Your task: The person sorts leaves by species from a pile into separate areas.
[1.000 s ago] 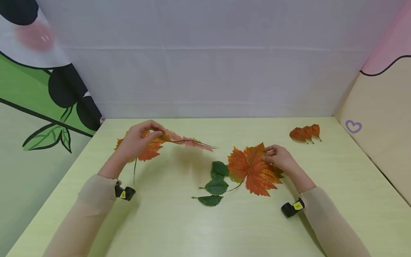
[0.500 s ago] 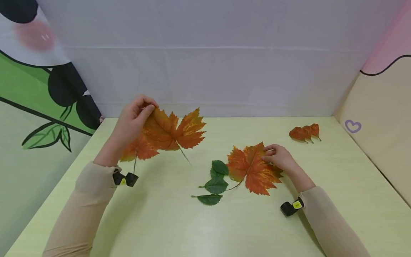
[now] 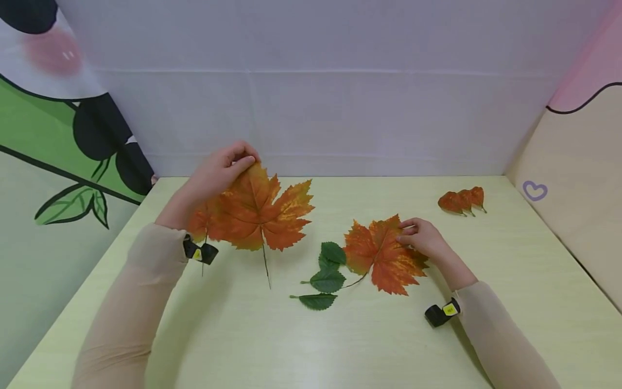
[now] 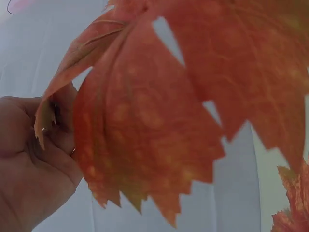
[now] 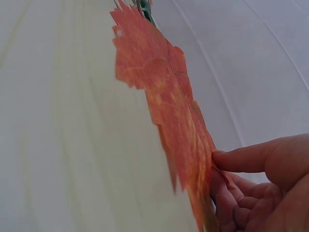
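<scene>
My left hand (image 3: 223, 168) pinches the upper tip of a large orange maple leaf (image 3: 255, 213). The leaf faces the head camera with its thin stem pointing down. Partly hidden behind it and my wrist is another orange maple leaf (image 3: 198, 224) at the table's left. On the right, my right hand (image 3: 424, 237) pinches the right edge of a third maple leaf (image 3: 384, 259), its stem bent toward the lower left. The right wrist view shows thumb and fingers at the edge of this leaf (image 5: 164, 87). In the left wrist view the held leaf (image 4: 145, 125) covers most of the picture.
Several green leaves (image 3: 328, 281) lie beside the right-hand maple leaf, near its stem. Small reddish-brown leaves (image 3: 459, 202) overlap in a row at the back right of the pale table (image 3: 311, 346). A white cloth backdrop (image 3: 330, 119) rises behind the table's far edge.
My left hand has risen and shifted right, turning its maple leaf from nearly edge-on to facing the camera, stem swinging downward. My right hand and its leaf stay in place.
</scene>
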`<move>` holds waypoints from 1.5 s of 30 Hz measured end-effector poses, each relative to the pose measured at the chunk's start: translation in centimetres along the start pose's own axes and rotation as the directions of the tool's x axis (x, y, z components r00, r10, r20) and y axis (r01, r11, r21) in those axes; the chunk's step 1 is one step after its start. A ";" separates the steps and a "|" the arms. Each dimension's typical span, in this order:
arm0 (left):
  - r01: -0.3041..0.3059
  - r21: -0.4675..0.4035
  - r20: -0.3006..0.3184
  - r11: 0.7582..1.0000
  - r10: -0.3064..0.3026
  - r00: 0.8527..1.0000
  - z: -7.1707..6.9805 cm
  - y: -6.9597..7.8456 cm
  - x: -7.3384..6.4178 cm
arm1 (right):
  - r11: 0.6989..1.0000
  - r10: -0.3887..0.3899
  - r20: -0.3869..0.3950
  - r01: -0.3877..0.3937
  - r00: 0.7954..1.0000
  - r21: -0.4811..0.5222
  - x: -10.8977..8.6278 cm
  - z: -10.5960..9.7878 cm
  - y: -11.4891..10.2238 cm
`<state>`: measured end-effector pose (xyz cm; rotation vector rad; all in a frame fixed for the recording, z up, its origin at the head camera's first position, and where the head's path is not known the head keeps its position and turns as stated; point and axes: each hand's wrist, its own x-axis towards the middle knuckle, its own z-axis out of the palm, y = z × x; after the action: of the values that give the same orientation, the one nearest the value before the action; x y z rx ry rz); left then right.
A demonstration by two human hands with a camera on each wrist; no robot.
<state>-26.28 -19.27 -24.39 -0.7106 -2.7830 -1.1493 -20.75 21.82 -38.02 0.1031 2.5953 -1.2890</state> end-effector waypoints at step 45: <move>0.283 -0.026 -0.015 0.959 -0.283 0.959 7.4 -12.0 6.0 | 1.000 -0.005 -0.003 0.005 1.000 0.020 0.5 -0.1 0.5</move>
<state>-35.82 -19.29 -36.36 -0.3050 -2.9294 -1.2235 -21.12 22.15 -38.49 0.1025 2.5869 -1.3178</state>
